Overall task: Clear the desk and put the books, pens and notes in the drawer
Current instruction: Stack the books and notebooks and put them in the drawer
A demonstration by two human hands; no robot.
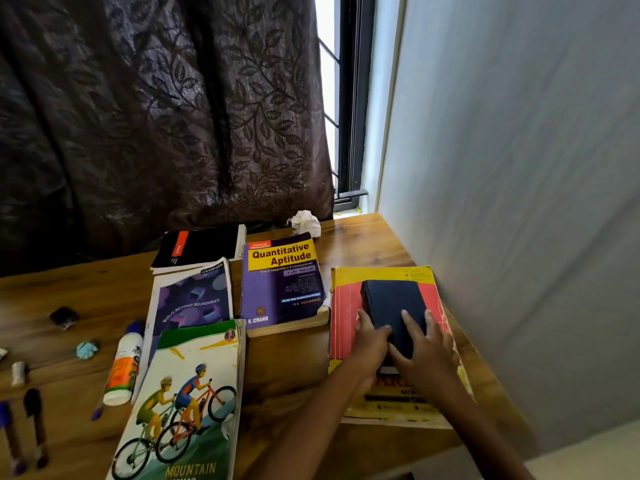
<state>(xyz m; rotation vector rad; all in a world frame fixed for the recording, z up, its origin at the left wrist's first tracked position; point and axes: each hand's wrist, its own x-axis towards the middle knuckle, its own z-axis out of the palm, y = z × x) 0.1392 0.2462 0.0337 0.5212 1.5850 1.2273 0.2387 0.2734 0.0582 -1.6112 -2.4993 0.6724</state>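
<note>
Step in hand: looks like book-gathering. Both hands are on the dark blue book (394, 313), which lies on top of the big red and yellow book (388, 341) at the right end of the worktop (291, 368), just beside the wall (519, 168).
Left hand (372, 337): fingers curled around the blue book's left edge, gripping it.
Right hand (424, 348): fingers spread, lying flat on the cover and near edge. Can't tell if it's gripping or only steadying.
Next move, my guess: lift the blue book alone, or slide fingers under the red and yellow one and take the pair as a stack. The bottom one looks worn and floppy at the edges, so it'd want support underneath.
Drawer: not in view, so no idea which way things have to travel.
Other books waiting: the purple Quantitative Aptitude book (282, 282), a black spiral notebook (201, 247), a Classmate notebook (194, 303) partly under the cycling-cover book (183, 403).
Small stuff on the left: glue bottle (123, 368), a few pens (34, 424), a small black object (63, 317), a blue paper wad (86, 349).
Probably rubbish: crumpled white paper (306, 221) by the curtain (156, 116).
In the way: nothing around the stack really, just the wall crowding the right side.
</note>
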